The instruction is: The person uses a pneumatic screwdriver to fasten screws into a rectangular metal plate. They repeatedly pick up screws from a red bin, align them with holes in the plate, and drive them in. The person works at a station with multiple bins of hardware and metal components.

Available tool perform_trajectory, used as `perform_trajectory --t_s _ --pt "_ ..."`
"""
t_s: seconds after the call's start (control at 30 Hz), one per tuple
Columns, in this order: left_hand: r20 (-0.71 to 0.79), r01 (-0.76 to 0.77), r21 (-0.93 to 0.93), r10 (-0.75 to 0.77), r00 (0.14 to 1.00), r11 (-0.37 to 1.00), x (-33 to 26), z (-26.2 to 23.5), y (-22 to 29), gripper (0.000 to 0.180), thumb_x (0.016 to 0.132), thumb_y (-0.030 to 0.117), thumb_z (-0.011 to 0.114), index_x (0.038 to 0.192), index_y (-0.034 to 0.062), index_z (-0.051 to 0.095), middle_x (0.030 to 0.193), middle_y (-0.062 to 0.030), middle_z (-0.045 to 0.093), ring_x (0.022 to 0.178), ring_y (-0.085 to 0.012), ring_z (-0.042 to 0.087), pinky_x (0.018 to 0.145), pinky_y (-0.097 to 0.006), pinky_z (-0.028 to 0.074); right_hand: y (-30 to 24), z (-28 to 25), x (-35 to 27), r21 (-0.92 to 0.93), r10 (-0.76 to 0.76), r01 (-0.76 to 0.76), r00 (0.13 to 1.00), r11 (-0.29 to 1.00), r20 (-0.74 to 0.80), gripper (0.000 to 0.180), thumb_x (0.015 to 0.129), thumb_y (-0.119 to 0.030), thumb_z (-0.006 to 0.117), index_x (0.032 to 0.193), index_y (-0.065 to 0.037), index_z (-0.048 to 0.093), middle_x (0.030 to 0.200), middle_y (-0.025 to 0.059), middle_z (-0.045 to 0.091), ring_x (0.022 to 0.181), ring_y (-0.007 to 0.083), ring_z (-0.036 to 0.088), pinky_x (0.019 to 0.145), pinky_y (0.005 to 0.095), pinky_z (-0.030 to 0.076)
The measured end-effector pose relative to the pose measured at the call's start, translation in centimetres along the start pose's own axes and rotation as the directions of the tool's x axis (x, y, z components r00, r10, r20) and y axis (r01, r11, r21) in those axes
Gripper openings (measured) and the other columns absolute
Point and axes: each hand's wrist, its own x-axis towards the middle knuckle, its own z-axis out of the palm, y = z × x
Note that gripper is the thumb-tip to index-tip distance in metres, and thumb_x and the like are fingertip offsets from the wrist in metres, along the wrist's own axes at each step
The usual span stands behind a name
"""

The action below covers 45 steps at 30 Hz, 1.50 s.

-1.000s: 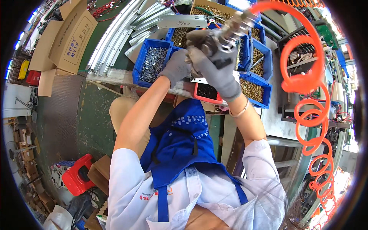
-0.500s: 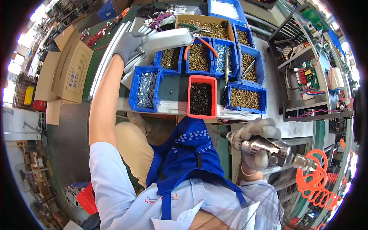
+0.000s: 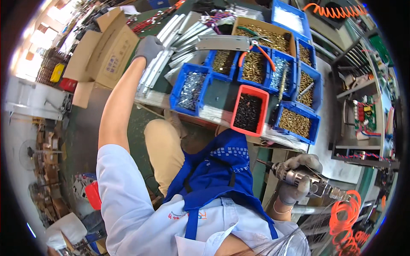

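My left hand [image 3: 149, 48], in a grey glove, is closed at the outer edge of a pile of long silvery metal strips [image 3: 177, 36]. Its fingertips are hidden, so what it grips does not show. Apart from it, a flat metal bracket [image 3: 224, 42] lies across the back of the small-parts bins. My right hand [image 3: 299, 175], also gloved, wraps round a pneumatic screwdriver [image 3: 316, 184] at the table's front right. The tool's bit points left, and an orange coiled hose [image 3: 345, 213] runs from its rear.
Blue bins [image 3: 190, 87] of screws and fasteners stand around a red bin [image 3: 250, 110] of black screws. Orange-handled pliers [image 3: 269, 57] lie over the bins. An open metal chassis [image 3: 363, 111] with circuit boards is at right; an open cardboard box [image 3: 109, 55] at left.
My left hand has let go of the metal bracket, which now lies on the bins, and has moved to the strips' outer edge. My right hand keeps the screwdriver. The view has shifted.
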Motion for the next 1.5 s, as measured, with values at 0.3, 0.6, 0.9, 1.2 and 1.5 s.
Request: perform_trajectory --t_s 0.3,0.6,0.9,1.2,1.5 --pt "0.111 0.012 0.012 -0.014 0.994 1.0 -7.5 4.2 -2.2 0.031 0.074 0.033 0.073 0.087 0.0056 0.072 0.088 -0.015 0.07 0.083 -0.0283 0.066 0.078 -0.037 0.05 0.0 0.1 0.0 0.056 0.018 -0.023 0.996 0.998 0.088 0.055 0.08 -0.044 0.071 0.114 -0.005 0.052 0.086 0.0101 0.049 0.063 0.0176 0.056 0.051 0.0293 0.054" --pt "0.02 -0.147 0.271 0.147 0.989 0.951 -9.3 5.7 0.2 0.019 0.081 0.024 0.059 0.085 0.0065 0.065 0.086 -0.0175 0.065 0.077 -0.0365 0.062 0.073 -0.045 0.048 -0.5 0.5 -0.7 0.173 0.12 -0.129 0.991 0.976 0.065 0.056 0.078 -0.04 0.075 0.115 -0.005 0.052 0.088 0.0102 0.048 0.064 0.0202 0.057 0.046 0.0304 0.052" --pt "-0.011 -0.284 0.661 0.388 0.921 0.694 -8.8 0.4 -0.3 0.007 0.082 0.012 0.057 0.087 0.0083 0.06 0.084 -0.0151 0.063 0.075 -0.0322 0.067 0.062 -0.042 0.054 -1.5 0.0 -1.4 0.232 0.148 -0.15 0.989 0.961 0.027 0.051 0.078 -0.034 0.075 0.11 -0.003 0.05 0.081 0.0116 0.05 0.053 0.0209 0.056 0.043 0.0302 0.051" --pt "-0.042 -0.31 0.792 0.554 0.831 0.526 -7.9 0.3 0.3 0.008 0.078 0.01 0.058 0.085 0.0085 0.062 0.086 -0.0078 0.058 0.076 -0.023 0.064 0.053 -0.036 0.054 -1.8 -1.0 -2.2 0.229 0.134 -0.136 0.991 0.964 0.024 0.051 0.077 -0.035 0.075 0.109 -0.003 0.051 0.084 0.012 0.051 0.055 0.0209 0.057 0.044 0.0312 0.051" --pt "-0.13 -0.472 0.709 0.755 0.643 0.524 -6.1 -6.3 -1.4 0.016 0.078 0.005 0.054 0.094 0.0094 0.056 0.087 -0.0096 0.057 0.083 -0.0269 0.061 0.068 -0.037 0.051 -2.4 -1.4 -2.1 0.193 0.142 -0.136 0.99 0.972 -0.017 0.054 0.076 -0.04 0.075 0.108 -0.003 0.051 0.086 0.0116 0.051 0.06 0.0208 0.058 0.048 0.0317 0.053"
